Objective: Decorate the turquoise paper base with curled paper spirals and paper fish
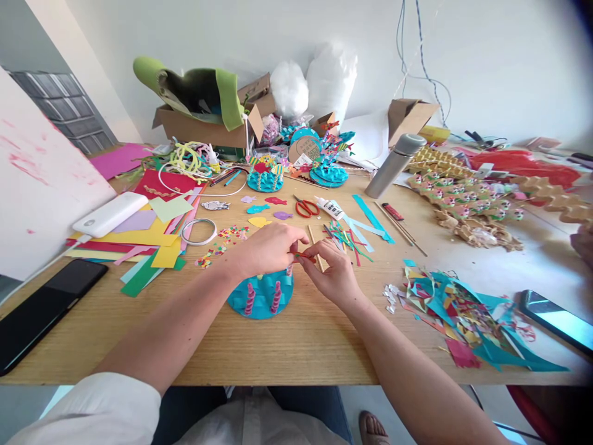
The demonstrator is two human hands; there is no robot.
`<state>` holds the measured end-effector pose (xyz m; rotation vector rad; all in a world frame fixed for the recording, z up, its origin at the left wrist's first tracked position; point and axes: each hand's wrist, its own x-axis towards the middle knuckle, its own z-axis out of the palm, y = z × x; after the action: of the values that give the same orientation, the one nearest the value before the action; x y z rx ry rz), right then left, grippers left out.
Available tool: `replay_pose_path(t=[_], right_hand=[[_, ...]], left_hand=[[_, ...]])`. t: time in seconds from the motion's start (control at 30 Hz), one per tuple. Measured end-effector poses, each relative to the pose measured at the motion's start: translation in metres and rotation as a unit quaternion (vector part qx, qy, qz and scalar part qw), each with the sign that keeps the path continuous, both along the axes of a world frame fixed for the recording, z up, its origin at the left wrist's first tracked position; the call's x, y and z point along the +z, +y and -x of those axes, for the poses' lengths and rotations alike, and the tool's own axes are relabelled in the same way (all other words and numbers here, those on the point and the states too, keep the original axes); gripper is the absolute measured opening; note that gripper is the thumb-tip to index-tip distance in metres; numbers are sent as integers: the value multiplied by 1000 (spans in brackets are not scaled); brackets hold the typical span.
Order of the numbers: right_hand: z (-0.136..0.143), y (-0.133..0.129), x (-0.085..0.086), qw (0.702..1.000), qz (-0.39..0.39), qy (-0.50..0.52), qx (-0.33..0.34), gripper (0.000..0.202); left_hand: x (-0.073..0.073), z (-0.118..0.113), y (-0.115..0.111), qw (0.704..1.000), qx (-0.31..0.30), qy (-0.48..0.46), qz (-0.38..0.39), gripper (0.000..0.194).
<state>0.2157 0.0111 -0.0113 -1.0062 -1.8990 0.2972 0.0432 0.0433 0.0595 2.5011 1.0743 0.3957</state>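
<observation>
Above the right rim of a round blue paper piece (262, 300) with pink twisted posts, both hands meet at a small red-orange piece (306, 256). My left hand (273, 247) pinches its left end, and its fingers partly hide it. From the right, my right hand (331, 269) holds the other end between thumb and fingers. Just beyond the hands lie paper fish, among them a yellow one (259, 221) and a blue one (257, 209). Red-handled scissors (306, 207) and a white glue bottle (330, 208) rest behind them. A thin wooden stick (315, 247) lies behind my right hand.
Coloured paper sheets (162, 238), a white power bank (110, 214) and a black phone (49, 309) are at left. A metal flask (395, 165) stands back right. Paper scraps (463, 315) and another phone (558, 318) lie right. A person's hand (582, 244) shows at the right edge.
</observation>
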Motion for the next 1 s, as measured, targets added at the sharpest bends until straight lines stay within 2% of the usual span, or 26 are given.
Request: replay_pose_path(t=[0.23, 0.5, 0.77, 1.0], right_hand=[[0, -1, 2, 1000, 4, 0, -2, 14], [0, 0, 2, 1000, 2, -3, -2, 13], [0, -1, 3, 1000, 1, -2, 1, 13], [0, -1, 3, 1000, 5, 1, 1, 13]], left_hand=[[-5, 0, 2, 1000, -3, -8, -8, 38], [-3, 0, 1, 1000, 1, -1, -16, 41], [-11, 1, 3, 1000, -6, -9, -21, 45], [-10, 0, 2, 1000, 0, -10, -19, 43]])
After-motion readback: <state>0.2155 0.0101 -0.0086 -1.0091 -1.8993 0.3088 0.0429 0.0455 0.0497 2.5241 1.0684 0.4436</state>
